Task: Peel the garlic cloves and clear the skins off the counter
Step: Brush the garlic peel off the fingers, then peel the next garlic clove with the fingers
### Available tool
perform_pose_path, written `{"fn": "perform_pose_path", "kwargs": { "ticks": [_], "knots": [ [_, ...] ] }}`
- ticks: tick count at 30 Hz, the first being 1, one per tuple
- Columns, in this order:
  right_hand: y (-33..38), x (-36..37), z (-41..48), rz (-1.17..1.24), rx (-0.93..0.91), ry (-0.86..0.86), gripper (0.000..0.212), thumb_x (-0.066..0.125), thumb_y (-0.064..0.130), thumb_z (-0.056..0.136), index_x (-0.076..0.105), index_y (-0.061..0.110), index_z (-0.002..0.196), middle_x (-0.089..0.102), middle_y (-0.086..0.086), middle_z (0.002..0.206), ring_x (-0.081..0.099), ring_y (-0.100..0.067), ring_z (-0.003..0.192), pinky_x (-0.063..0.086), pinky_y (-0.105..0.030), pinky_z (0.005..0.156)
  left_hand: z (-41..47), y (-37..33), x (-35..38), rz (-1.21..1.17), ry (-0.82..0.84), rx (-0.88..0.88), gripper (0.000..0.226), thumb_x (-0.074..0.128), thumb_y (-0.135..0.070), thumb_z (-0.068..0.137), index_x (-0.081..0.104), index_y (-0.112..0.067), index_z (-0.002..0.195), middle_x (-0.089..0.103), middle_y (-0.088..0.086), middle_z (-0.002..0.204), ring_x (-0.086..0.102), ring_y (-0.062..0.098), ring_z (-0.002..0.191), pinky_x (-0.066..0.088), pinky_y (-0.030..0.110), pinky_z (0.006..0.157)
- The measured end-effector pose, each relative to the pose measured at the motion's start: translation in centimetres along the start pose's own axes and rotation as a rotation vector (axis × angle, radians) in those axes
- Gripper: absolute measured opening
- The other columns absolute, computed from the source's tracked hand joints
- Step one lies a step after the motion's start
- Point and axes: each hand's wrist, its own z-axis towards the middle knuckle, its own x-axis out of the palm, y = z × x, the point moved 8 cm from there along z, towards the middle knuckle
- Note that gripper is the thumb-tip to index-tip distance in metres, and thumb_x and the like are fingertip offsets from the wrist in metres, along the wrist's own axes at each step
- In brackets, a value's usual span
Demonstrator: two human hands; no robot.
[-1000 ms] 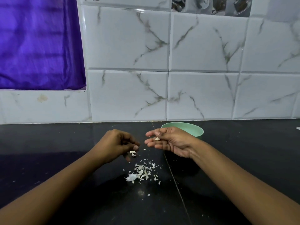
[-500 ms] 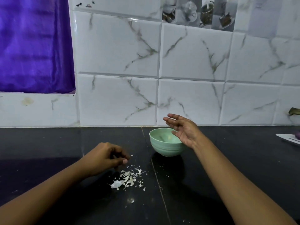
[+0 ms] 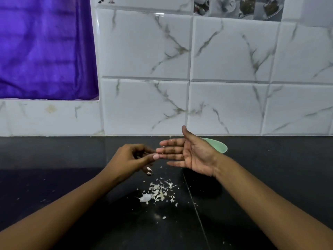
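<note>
while both forearms reach in from the bottom corners over the black table (image 3: 54,159), the two hands meet just above its middle. the right hand (image 3: 192,156) is spread open, palm turned up and toward the camera, its four fingers (image 3: 173,150) straight, slightly fanned and pointing left, the thumb standing up toward the wall; nothing lies on the palm. the left hand (image 3: 131,159) faces it with the wrist bent and the fingers curled inward, the thumb stretched out so that its tip sits right at the right hand's fingertips, touching or nearly so. whether the left hand pinches a scrap between thumb and forefinger cannot be told; the pale spots under its lower curled fingers could be nails or bits of skin. below and between the hands, the garlic skins (image 3: 160,191) lie in a small loose heap on the table, with one larger white piece at the heap's left edge and a few stray flecks scattered nearer the camera. neither hand touches the heap. a pale green bowl (image 3: 219,147) stands on the table behind the right hand, which hides most of it, the inside included, so any cloves in it are out of sight. behind the table rises a white marbled tiled wall (image 3: 144,51), and a purple cloth (image 3: 45,47) hangs at upper left.
</note>
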Motion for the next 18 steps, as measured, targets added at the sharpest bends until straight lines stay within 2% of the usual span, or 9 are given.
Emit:
{"fn": "perform_pose_path", "kwargs": {
  "ticks": [2,5,7,9,13,16,18],
  "knots": [
    [-0.8,0.6,0.3,-0.006,0.017,0.01,0.073,0.018,0.063,0.093,0.06,0.01,0.119,0.065,-0.014,0.12,0.064,-0.022,0.106,0.044,-0.04,0.099,0.1,0.1,0.2,0.02,-0.01,-0.004,0.041,0.065,-0.053,0.068,0.07,-0.014,0.08,0.073,0.001,0.069,0.071,0.017,0.06,0.05,0.019,0.058],
    [-1.2,1.1,0.3,-0.016,0.03,0.014,0.069,0.02,0.063,0.093,0.057,0.012,0.121,0.068,-0.011,0.109,0.066,-0.023,0.101,0.047,-0.042,0.094,0.1,-0.1,0.6,0.037,-0.016,0.03,0.045,0.062,-0.049,0.073,0.067,-0.004,0.073,0.07,0.005,0.062,0.07,0.019,0.057,0.056,0.032,0.064],
    [-1.3,1.1,0.3,-0.017,0.041,0.014,0.067,0.021,0.063,0.092,0.054,0.013,0.124,0.069,-0.012,0.103,0.066,-0.025,0.099,0.049,-0.043,0.091,0.2,-0.3,0.7,0.052,0.008,0.056,0.042,0.063,-0.045,0.074,0.067,-0.004,0.073,0.07,0.005,0.061,0.069,0.018,0.056,0.055,0.029,0.063],
    [-1.4,1.1,0.1,-0.002,0.054,0.016,0.067,0.022,0.063,0.092,0.052,0.013,0.125,0.07,-0.014,0.101,0.066,-0.029,0.1,0.05,-0.047,0.089,0.1,-0.6,0.9,0.077,0.05,0.08,0.038,0.064,-0.043,0.074,0.068,-0.005,0.074,0.07,0.004,0.061,0.069,0.015,0.056,0.052,0.023,0.062],
    [-1.6,1.1,0.1,0.039,0.082,0.039,0.071,0.023,0.065,0.091,0.049,0.011,0.128,0.068,-0.02,0.102,0.063,-0.035,0.105,0.048,-0.054,0.09,0.1,-1.1,0.8,0.145,0.075,0.133,0.034,0.064,-0.043,0.075,0.069,-0.009,0.072,0.069,0.003,0.057,0.066,0.011,0.053,0.048,0.02,0.059],
    [-1.6,1.3,0.0,0.064,0.111,0.077,0.075,0.02,0.067,0.09,0.049,0.01,0.128,0.067,-0.022,0.106,0.064,-0.037,0.103,0.049,-0.055,0.088,0.0,-1.8,0.9,0.285,0.147,0.217,0.025,0.063,-0.049,0.08,0.064,-0.025,0.071,0.068,0.002,0.058,0.062,0.007,0.05,0.047,0.023,0.058],
    [-1.7,1.4,-0.1,0.068,0.134,0.104,0.076,0.018,0.068,0.09,0.049,0.01,0.127,0.067,-0.023,0.107,0.065,-0.037,0.101,0.049,-0.055,0.087,-0.3,-2.3,1.4,0.444,0.202,0.302,0.028,0.055,-0.056,0.087,0.055,-0.032,0.072,0.066,0.001,0.061,0.061,0.008,0.054,0.043,0.018,0.056]
  ]
}}
